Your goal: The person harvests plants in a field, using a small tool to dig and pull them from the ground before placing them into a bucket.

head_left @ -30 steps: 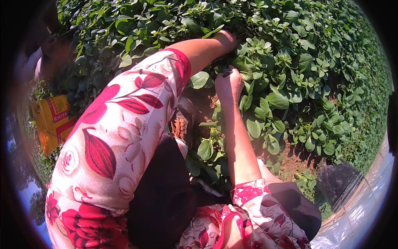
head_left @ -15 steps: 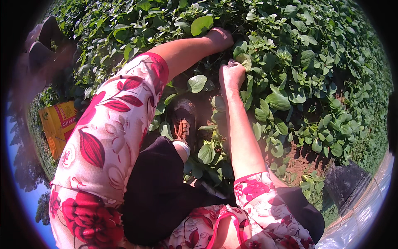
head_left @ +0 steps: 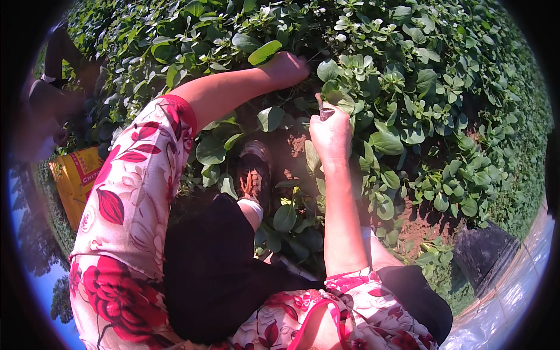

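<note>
Among the leafy green plants (head_left: 385,140), my left hand (head_left: 286,70) is closed low in the foliage, its fingertips in shadow. A thin stem runs off to the right beside it, and a bright broad leaf (head_left: 264,52) stands over its wrist. What the fingers hold is hidden. Nearer to me, my right hand (head_left: 332,137) is closed around a small dark-ended thing (head_left: 326,113), perhaps a handle; its kind is not clear. Broad leaves (head_left: 338,98) stand just beyond this fist.
My muddy shoe (head_left: 254,175) stands between plants on brown soil (head_left: 429,227). At left lies a yellow printed package (head_left: 76,181); beyond it is a blurred person (head_left: 49,99). A black container (head_left: 484,254) and clear plastic sheeting (head_left: 513,297) lie at lower right.
My left hand has moved left and slightly nearer. My right hand has drawn nearer and turned, showing the dark end in its grip. The blurred person at left has shifted.
</note>
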The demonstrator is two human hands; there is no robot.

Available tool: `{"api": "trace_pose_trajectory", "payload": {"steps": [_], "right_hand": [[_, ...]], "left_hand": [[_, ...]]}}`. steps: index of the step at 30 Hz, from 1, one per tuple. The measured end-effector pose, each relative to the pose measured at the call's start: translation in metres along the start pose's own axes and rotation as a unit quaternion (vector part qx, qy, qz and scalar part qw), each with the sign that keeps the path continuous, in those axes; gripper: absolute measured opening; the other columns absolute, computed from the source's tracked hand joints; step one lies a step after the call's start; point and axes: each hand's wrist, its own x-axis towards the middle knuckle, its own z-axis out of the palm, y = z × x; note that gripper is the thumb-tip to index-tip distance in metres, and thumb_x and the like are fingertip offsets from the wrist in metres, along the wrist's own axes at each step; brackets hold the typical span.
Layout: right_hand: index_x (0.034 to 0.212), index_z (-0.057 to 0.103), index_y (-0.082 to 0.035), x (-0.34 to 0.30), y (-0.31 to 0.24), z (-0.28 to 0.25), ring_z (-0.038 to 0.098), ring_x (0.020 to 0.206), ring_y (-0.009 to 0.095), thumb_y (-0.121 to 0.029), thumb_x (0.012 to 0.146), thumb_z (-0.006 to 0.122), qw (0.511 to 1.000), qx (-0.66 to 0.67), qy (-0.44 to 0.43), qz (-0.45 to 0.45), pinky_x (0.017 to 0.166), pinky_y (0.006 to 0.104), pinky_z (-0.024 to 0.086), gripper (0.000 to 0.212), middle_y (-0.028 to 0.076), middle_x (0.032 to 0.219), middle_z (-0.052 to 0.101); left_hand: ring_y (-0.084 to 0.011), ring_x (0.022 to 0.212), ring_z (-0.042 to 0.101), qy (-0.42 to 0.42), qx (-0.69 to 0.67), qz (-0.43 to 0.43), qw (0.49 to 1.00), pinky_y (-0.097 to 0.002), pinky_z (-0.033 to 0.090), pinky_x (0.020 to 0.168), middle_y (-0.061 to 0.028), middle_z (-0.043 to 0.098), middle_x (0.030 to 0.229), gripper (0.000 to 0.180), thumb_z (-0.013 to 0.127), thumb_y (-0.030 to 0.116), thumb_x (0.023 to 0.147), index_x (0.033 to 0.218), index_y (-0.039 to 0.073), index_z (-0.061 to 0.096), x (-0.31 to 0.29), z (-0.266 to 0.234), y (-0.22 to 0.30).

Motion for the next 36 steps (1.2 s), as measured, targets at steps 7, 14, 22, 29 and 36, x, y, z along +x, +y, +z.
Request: {"api": "trace_pose_trajectory", "payload": {"steps": [7, 14, 22, 29, 36], "right_hand": [[0.092, 0.065, 0.000, -0.008, -0.036, -0.083, 0.054, 0.059, 0.015, -0.011, 0.069, 0.063, 0.992, -0.036, -0.108, -0.062, 0.060, 0.0301, 0.045, 0.026, 0.010, 0.064, 0.059], [0.085, 0.066, 0.001, 0.025, -0.112, -0.140, 0.064, 0.068, 0.030, -0.005, 0.070, 0.056, 0.897, -0.350, -0.177, -0.205, 0.065, 0.0388, 0.049, 0.018, 0.018, 0.072, 0.064], [0.086, 0.062, 0.001, 0.026, -0.070, -0.132, 0.066, 0.067, 0.027, -0.005, 0.069, 0.060, 0.692, -0.509, -0.370, -0.355, 0.061, 0.0360, 0.054, 0.018, 0.014, 0.072, 0.066], [0.097, 0.057, 0.008, -0.001, -0.009, -0.128, 0.065, 0.060, 0.023, -0.013, 0.076, 0.058, 0.671, -0.505, -0.266, -0.472, 0.050, 0.0319, 0.052, 0.031, 0.012, 0.069, 0.063], [0.087, 0.060, -0.001, 0.010, -0.009, -0.155, 0.064, 0.070, 0.031, -0.003, 0.068, 0.059, 0.785, -0.438, -0.285, -0.333, 0.065, 0.0394, 0.053, 0.019, 0.014, 0.071, 0.064]], "left_hand": [[-0.0285, 0.075, 0.065, -0.148, -0.046, -0.020, 0.988, -0.0388, 0.053, 0.057, -0.0163, 0.060, 0.090, 0.017, 0.046, 0.012, 0.083, 0.094, 0.006, 0.058, -0.011, -0.038, -0.003], [-0.0318, 0.069, 0.064, -0.062, -0.145, -0.029, 0.987, -0.0403, 0.052, 0.052, -0.0195, 0.058, 0.094, 0.017, 0.047, 0.010, 0.082, 0.097, 0.004, 0.054, -0.051, -0.041, 0.000], [-0.0330, 0.085, 0.062, -0.055, -0.189, -0.148, 0.969, -0.0421, 0.051, 0.070, -0.0177, 0.058, 0.096, 0.015, 0.044, 0.012, 0.085, 0.094, 0.005, 0.053, -0.026, -0.037, -0.013], [-0.0326, 0.090, 0.062, 0.026, -0.286, -0.218, 0.933, -0.0405, 0.052, 0.073, -0.0150, 0.061, 0.105, 0.045, 0.048, 0.000, 0.074, 0.116, 0.013, 0.056, 0.016, -0.028, 0.005], [-0.0205, 0.079, 0.066, -0.119, -0.443, -0.313, 0.832, -0.0330, 0.053, 0.070, -0.0083, 0.068, 0.097, 0.042, 0.064, 0.018, 0.080, 0.121, 0.020, 0.057, 0.053, -0.021, 0.030]]}}
